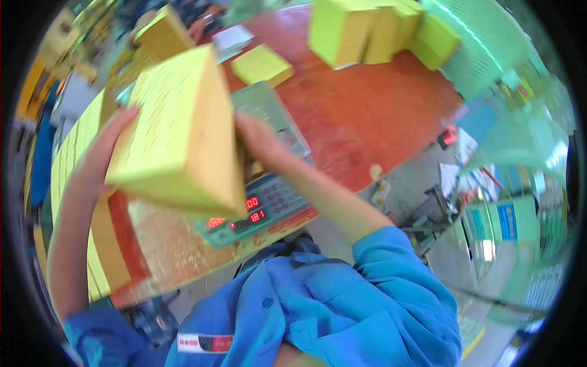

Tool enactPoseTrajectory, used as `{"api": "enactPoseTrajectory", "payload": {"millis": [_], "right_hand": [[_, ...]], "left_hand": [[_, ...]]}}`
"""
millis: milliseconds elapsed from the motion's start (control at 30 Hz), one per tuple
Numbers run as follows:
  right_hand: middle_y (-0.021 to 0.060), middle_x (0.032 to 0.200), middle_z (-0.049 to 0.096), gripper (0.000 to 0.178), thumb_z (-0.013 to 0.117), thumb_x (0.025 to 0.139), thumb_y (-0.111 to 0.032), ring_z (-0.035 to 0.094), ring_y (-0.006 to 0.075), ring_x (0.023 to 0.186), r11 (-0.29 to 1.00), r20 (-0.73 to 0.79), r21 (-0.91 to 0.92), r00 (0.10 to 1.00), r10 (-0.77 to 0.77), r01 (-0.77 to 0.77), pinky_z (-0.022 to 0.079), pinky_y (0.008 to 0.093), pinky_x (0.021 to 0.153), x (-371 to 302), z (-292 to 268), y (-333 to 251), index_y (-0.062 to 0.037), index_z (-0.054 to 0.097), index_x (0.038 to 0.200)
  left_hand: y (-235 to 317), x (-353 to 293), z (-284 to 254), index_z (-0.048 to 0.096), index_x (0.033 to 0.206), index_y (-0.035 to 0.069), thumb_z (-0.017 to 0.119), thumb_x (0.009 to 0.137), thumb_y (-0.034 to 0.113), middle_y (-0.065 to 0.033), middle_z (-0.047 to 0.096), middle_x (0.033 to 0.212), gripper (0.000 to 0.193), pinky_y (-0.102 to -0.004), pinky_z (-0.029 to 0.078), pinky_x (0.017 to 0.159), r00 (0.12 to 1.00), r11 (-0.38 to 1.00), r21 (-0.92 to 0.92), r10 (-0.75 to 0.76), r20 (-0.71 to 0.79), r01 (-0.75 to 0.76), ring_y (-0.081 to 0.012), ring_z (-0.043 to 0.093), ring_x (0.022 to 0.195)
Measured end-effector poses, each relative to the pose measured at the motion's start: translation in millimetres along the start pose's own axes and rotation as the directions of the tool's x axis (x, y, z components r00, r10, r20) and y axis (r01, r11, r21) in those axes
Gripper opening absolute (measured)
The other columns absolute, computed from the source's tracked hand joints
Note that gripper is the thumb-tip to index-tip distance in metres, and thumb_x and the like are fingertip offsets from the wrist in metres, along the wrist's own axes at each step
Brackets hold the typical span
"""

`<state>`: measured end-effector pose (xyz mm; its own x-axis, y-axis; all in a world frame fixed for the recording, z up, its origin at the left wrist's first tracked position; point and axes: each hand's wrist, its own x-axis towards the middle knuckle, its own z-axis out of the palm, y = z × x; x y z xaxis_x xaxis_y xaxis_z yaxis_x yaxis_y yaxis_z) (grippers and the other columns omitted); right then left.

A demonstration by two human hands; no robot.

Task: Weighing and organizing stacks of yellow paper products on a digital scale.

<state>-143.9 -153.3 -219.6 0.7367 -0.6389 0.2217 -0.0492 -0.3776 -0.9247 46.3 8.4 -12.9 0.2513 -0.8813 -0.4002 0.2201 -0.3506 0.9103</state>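
Note:
A large block of stacked yellow sheets (174, 122) is held up, tilted, between my two hands. My left hand (110, 147) presses its left side with the fingers along the edge. On the opposite side my right hand (262, 142) grips it, the fingertips partly hidden behind the block. Under and behind the block stands a green digital scale (282, 197) with lit red digits. The block covers part of its display and its pan (269, 107).
Several yellow blocks (348, 30) stand at the red table's (367, 122) far edge, beside green mesh (483, 43). A thinner yellow stack (263, 64) and white pad (232, 40) lie beyond the scale. More yellow stacks (101, 244) line the left. Another person's hand (199, 27) is at the far left.

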Motion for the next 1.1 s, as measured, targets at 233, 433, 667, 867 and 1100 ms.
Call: {"api": "enactPoseTrajectory", "payload": {"millis": [233, 433, 667, 867, 1100], "right_hand": [[0.0076, 0.118, 0.061, 0.037, 0.046, 0.101, -0.028, 0.057, 0.0164, 0.111, 0.801, 0.120, 0.409, 0.896, 0.427, -0.436, 0.046, 0.0314, 0.092, -143.2, 12.5, -38.4, -0.0034, 0.053, 0.127], [0.0038, 0.116, 0.061, 0.039, 0.052, 0.099, -0.031, 0.056, 0.0136, 0.109, 0.110, 0.488, 0.847, 0.843, 0.227, -0.520, 0.044, 0.0281, 0.092, -138.1, 47.3, -6.0, -0.0048, 0.053, 0.129], [0.0003, 0.107, 0.060, 0.039, 0.053, 0.098, -0.030, 0.052, 0.0080, 0.096, 0.463, 0.328, 0.763, 0.887, 0.323, -0.451, 0.042, 0.0252, 0.082, -159.8, -91.2, -9.8, -0.0019, 0.055, 0.125], [0.0027, 0.108, 0.061, 0.040, 0.058, 0.096, -0.029, 0.054, 0.0112, 0.101, 0.678, 0.144, 0.651, 0.933, 0.330, -0.341, 0.044, 0.0273, 0.088, -158.2, -275.8, 46.4, 0.0013, 0.056, 0.122], [0.0040, 0.100, 0.063, 0.044, 0.053, 0.096, -0.039, 0.057, 0.0118, 0.089, 0.744, 0.032, 0.481, 0.857, 0.514, -0.464, 0.045, 0.0271, 0.071, -155.1, -432.3, 146.3, -0.0014, 0.061, 0.118]], "left_hand": [[-6.4, 8.2, -23.9, 0.053, 0.128, 0.003, 0.052, 0.096, 0.039, -0.0106, 0.066, 0.116, 0.049, -0.0321, 0.054, 0.085, 0.995, 0.996, -0.036, -0.083, -0.057, 0.081, -0.0173, 0.067, 0.099], [-25.1, 16.9, -16.8, 0.054, 0.126, 0.003, 0.052, 0.095, 0.040, -0.0093, 0.066, 0.111, 0.049, -0.0321, 0.054, 0.083, 0.994, 0.998, -0.060, -0.014, -0.107, 0.008, -0.0174, 0.067, 0.094], [-41.1, 11.6, 99.2, 0.049, 0.133, 0.004, 0.045, 0.098, 0.040, -0.0107, 0.061, 0.121, 0.050, -0.0339, 0.051, 0.091, 0.985, 0.988, -0.130, 0.057, -0.163, -0.079, -0.0199, 0.063, 0.105], [-53.6, 88.7, 227.6, 0.043, 0.137, 0.008, 0.044, 0.096, 0.048, -0.0108, 0.053, 0.133, 0.057, -0.0399, 0.050, 0.094, 0.983, 0.969, -0.176, 0.157, -0.093, -0.172, -0.0220, 0.057, 0.116], [-65.0, 234.3, 377.7, 0.044, 0.137, 0.005, 0.051, 0.096, 0.041, -0.0115, 0.057, 0.131, 0.055, -0.0404, 0.045, 0.101, 0.982, 0.944, -0.303, -0.077, 0.174, 0.128, -0.0235, 0.058, 0.118]]}}
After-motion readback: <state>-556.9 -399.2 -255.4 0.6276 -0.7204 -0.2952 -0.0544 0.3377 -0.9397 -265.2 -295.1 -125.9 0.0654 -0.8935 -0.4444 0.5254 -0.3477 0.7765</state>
